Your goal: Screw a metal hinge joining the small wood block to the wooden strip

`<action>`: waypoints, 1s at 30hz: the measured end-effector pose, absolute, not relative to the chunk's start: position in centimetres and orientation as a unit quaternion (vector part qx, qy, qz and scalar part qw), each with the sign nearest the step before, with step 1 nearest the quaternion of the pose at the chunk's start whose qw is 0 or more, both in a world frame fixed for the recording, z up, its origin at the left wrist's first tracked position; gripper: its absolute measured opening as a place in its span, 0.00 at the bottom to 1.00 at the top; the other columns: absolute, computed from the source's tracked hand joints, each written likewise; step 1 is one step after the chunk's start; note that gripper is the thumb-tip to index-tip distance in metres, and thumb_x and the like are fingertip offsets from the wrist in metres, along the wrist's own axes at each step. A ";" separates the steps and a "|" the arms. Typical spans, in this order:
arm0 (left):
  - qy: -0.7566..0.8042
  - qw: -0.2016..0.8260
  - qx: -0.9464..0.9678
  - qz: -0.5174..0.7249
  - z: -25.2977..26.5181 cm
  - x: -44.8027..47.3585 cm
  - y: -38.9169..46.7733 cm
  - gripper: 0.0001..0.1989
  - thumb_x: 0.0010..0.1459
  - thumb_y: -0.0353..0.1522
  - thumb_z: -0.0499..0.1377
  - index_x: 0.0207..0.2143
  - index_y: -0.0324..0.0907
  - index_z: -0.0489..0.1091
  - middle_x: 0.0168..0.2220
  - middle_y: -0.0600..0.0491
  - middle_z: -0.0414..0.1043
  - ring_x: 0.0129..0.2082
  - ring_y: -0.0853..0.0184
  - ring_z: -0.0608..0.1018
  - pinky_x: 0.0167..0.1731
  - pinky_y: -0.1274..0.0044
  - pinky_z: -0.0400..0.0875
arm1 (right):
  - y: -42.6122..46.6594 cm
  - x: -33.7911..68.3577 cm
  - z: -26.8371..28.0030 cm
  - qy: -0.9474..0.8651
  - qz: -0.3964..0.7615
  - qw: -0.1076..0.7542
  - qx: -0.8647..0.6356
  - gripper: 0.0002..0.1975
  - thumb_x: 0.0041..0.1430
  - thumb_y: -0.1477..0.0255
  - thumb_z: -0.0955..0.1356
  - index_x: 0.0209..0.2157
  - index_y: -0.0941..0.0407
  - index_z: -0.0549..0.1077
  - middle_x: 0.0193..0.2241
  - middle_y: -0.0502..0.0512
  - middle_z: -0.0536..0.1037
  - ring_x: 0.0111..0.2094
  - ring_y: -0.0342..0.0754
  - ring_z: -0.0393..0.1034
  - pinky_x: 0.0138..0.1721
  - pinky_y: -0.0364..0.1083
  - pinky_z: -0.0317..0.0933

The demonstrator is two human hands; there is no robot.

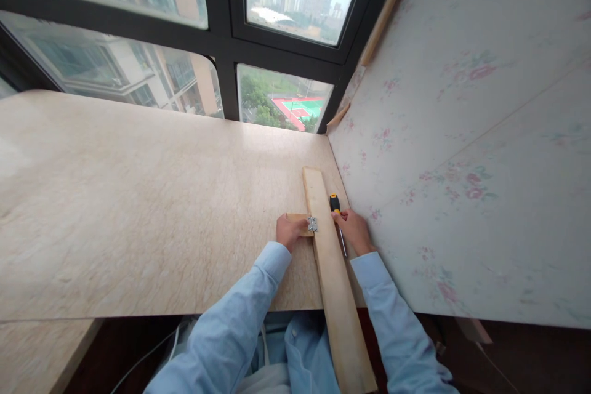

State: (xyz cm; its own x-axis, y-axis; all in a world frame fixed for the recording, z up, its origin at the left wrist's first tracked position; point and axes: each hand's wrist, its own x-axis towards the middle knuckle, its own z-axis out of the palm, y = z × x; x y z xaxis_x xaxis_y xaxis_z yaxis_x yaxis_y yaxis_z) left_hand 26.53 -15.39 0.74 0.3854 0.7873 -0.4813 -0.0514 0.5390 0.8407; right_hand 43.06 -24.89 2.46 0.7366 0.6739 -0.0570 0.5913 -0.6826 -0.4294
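Note:
A long pale wooden board (330, 258) lies across the stone sill and juts past its front edge. A small metal hinge (313, 224) sits where the board's left side meets a short wooden piece (298, 218). My left hand (290, 233) is closed on the short piece, thumb close to the hinge. To the right of the board, my right hand (355, 231) pinches a screwdriver (335, 202) near the lower end of its black and yellow handle. The screwdriver's shaft points back toward me. Part of the short piece is hidden under my left fingers.
The beige stone sill (138, 209) stretches far to the left. Close on the right stands a wall with floral wallpaper (462, 197). A dark-framed window (221, 49) rises behind the sill. White cables (173, 345) hang below the front edge.

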 end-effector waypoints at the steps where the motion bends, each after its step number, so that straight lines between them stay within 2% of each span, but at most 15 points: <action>1: 0.477 0.737 0.387 0.283 0.8 26.5 -15.4 0.12 0.39 0.24 0.65 0.27 0.41 0.67 0.28 0.55 0.76 0.31 0.63 0.80 0.26 0.78 0.74 | -24.7 43.2 2.4 -0.347 0.106 0.201 -0.910 0.14 0.59 0.62 0.65 0.33 0.57 0.77 0.33 0.59 0.81 0.35 0.50 0.75 0.31 0.43 0.57; 6: 0.493 0.730 0.396 0.260 0.7 26.6 -15.3 0.13 0.40 0.25 0.65 0.29 0.42 0.66 0.30 0.54 0.76 0.32 0.62 0.81 0.25 0.78 0.74 | -24.6 43.9 3.1 -0.347 0.120 0.244 -0.897 0.09 0.51 0.67 0.68 0.21 0.56 0.74 0.22 0.54 0.78 0.28 0.48 0.72 0.28 0.42 0.54; 10: 0.494 0.723 0.411 0.254 0.6 26.6 -15.3 0.13 0.41 0.27 0.65 0.30 0.42 0.66 0.30 0.54 0.76 0.31 0.63 0.80 0.24 0.79 0.73 | -24.9 44.0 4.0 -0.337 0.149 0.322 -0.872 0.11 0.48 0.64 0.68 0.20 0.57 0.73 0.17 0.51 0.74 0.23 0.46 0.69 0.24 0.42 0.55; 13: 0.491 0.724 0.407 0.263 0.6 26.5 -15.3 0.13 0.40 0.27 0.65 0.29 0.42 0.65 0.28 0.55 0.75 0.30 0.65 0.80 0.23 0.80 0.72 | -25.2 43.7 5.1 -0.336 0.181 0.398 -0.834 0.18 0.54 0.57 0.64 0.26 0.58 0.74 0.22 0.52 0.76 0.23 0.46 0.70 0.24 0.43 0.62; 15: 0.481 0.734 0.396 0.270 0.7 26.4 -15.3 0.13 0.39 0.26 0.66 0.28 0.43 0.65 0.27 0.56 0.75 0.30 0.65 0.79 0.23 0.80 0.72 | -25.4 43.2 6.2 -0.334 0.223 0.496 -0.770 0.20 0.56 0.55 0.63 0.32 0.57 0.75 0.28 0.54 0.78 0.25 0.46 0.72 0.27 0.44 0.67; 17: 0.474 0.743 0.386 0.273 0.7 26.4 -15.3 0.14 0.38 0.26 0.66 0.28 0.43 0.65 0.27 0.56 0.75 0.30 0.64 0.79 0.24 0.79 0.72 | -25.5 42.4 7.4 -0.320 0.284 0.603 -0.674 0.18 0.54 0.56 0.68 0.37 0.56 0.75 0.33 0.55 0.79 0.29 0.46 0.74 0.30 0.45 0.70; 19: 0.476 0.743 0.383 0.275 0.7 26.4 -15.3 0.14 0.38 0.26 0.66 0.28 0.43 0.66 0.27 0.56 0.75 0.30 0.64 0.80 0.25 0.78 0.72 | -25.7 41.6 8.4 -0.303 0.320 0.667 -0.600 0.17 0.51 0.60 0.73 0.38 0.56 0.76 0.35 0.56 0.80 0.32 0.47 0.76 0.34 0.46 0.72; 21: 0.480 0.739 0.384 0.275 0.7 26.5 -15.3 0.13 0.37 0.26 0.66 0.27 0.43 0.66 0.27 0.55 0.75 0.31 0.63 0.80 0.26 0.78 0.73 | -25.7 40.7 9.2 -0.294 0.301 0.691 -0.588 0.16 0.50 0.62 0.75 0.38 0.56 0.76 0.36 0.55 0.80 0.34 0.48 0.76 0.37 0.48 0.73; 25: 0.467 0.752 0.372 0.281 0.9 26.5 -15.4 0.12 0.38 0.25 0.65 0.26 0.43 0.67 0.27 0.55 0.76 0.32 0.63 0.80 0.27 0.77 0.74 | -25.7 39.5 9.8 -0.298 0.186 0.732 -0.584 0.16 0.52 0.64 0.74 0.40 0.55 0.75 0.39 0.55 0.80 0.38 0.50 0.77 0.45 0.53 0.72; 30: 0.465 0.748 0.377 0.287 0.8 26.5 -15.5 0.11 0.38 0.24 0.65 0.26 0.42 0.68 0.26 0.56 0.75 0.30 0.63 0.80 0.27 0.76 0.74 | -25.7 38.6 9.4 -0.388 0.116 0.673 -0.619 0.15 0.56 0.63 0.72 0.42 0.55 0.74 0.41 0.55 0.81 0.44 0.53 0.76 0.51 0.55 0.68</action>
State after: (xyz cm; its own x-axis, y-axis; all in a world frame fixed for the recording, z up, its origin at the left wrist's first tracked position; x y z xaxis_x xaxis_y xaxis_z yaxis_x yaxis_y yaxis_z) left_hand 26.51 -15.48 0.82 0.4034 0.7798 -0.4786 -0.0798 0.5511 0.8306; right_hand 38.59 -25.67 9.38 0.6724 0.6362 0.3783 0.3230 0.2076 -0.9233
